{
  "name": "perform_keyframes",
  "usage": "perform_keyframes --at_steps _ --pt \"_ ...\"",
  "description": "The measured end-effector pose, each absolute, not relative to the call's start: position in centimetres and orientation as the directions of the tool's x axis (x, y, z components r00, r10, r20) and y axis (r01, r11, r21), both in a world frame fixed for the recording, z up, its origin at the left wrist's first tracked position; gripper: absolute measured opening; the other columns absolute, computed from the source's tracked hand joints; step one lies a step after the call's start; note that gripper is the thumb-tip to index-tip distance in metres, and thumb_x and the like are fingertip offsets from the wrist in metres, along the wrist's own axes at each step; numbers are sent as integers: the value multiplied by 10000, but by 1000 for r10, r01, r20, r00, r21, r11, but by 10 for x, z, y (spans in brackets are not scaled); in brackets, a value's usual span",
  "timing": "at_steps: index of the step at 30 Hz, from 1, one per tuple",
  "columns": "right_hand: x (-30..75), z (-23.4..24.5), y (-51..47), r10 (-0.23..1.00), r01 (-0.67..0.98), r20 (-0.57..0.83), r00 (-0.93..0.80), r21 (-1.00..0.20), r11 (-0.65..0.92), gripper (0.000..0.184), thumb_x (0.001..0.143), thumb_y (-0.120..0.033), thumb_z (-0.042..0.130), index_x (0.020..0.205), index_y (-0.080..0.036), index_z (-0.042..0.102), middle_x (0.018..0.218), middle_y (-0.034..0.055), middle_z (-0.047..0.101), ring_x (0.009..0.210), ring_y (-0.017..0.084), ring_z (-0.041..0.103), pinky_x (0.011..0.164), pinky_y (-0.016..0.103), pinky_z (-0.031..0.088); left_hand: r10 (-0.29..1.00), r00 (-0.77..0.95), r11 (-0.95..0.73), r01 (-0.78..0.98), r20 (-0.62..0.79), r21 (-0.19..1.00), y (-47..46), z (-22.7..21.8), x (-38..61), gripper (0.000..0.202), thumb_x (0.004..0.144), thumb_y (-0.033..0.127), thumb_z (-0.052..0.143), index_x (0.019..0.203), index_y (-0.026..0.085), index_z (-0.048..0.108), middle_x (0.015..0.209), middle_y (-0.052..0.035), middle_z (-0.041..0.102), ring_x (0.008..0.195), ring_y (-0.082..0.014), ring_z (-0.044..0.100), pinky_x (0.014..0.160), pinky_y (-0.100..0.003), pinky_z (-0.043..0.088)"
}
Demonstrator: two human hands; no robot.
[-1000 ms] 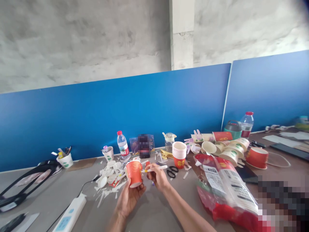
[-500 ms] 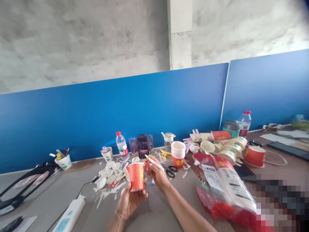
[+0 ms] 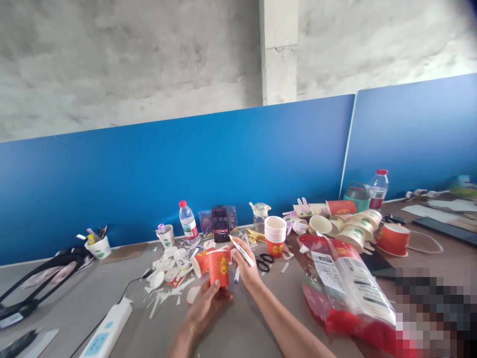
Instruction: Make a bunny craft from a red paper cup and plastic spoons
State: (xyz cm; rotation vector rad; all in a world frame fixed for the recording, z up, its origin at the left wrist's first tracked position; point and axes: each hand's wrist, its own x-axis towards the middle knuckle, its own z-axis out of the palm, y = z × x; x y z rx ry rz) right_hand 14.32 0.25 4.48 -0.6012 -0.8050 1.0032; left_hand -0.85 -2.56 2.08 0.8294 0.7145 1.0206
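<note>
My left hand [image 3: 208, 303] grips a red paper cup [image 3: 219, 266] from below, holding it upright above the grey table [image 3: 238, 328]. A second red cup [image 3: 199, 263] lies on its side just left of it. My right hand [image 3: 244, 268] is closed round a white marker pen [image 3: 241, 251], whose tip points up and to the left, right beside the held cup. A small purple pen cap [image 3: 236, 275] lies under the right hand.
White paper scraps and discs [image 3: 167, 271] litter the table left of the cup. A stack of red cups [image 3: 275, 236], black scissors [image 3: 264, 262], a water bottle [image 3: 187, 223], a power strip [image 3: 106, 330] and a red plastic bag [image 3: 346, 288] surround the hands. A blue partition [image 3: 167, 174] backs the table.
The left hand has turned the red cup from tilted to upright. The marker in the right hand swung from lying level to pointing up and left.
</note>
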Motion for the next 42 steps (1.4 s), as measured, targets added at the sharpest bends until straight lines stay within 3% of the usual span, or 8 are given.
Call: perform_keyframes --at_steps 7,17,26,35,42 --pt "140 50 -5 964 -576 241 115 -774 262 358 749 -539 709 680 -189 679 451 -22 557 426 93 358 448 241 207 949 292 266 -533 -120 804 -16 23 -15 412 576 470 933 759 157 736 690 -39 767 649 -190 711 728 -341 591" --pt "136 46 -5 979 -516 194 56 -834 194 336 697 -511 710 637 -186 644 417 -44 526 403 68 346 442 220 185 949 288 275 -564 -127 779 -16 22 -15 419 568 414 946 795 123 747 687 -58 766 645 -198 714 712 -340 599" --pt "142 42 3 986 -540 152 68 -825 165 333 668 -512 722 609 -197 630 383 -53 482 397 81 351 440 229 164 928 351 322 -596 -122 736 -16 23 -20 201 772 338 819 817 156 747 759 -56 755 679 -182 679 775 -342 588" --pt "149 48 2 978 -620 154 143 -756 210 313 711 -518 689 650 -211 665 397 -63 458 440 108 403 487 241 284 882 460 405 -625 -105 667 -15 21 -28 316 797 333 806 992 91 749 830 -96 756 720 -186 684 795 -343 581" --pt "138 52 -6 984 -617 158 82 -768 175 299 673 -482 724 634 -193 659 398 -53 489 439 98 404 469 224 227 874 476 422 -639 -101 643 -18 26 -27 319 827 351 777 1020 100 738 840 -86 754 730 -176 682 795 -327 586"
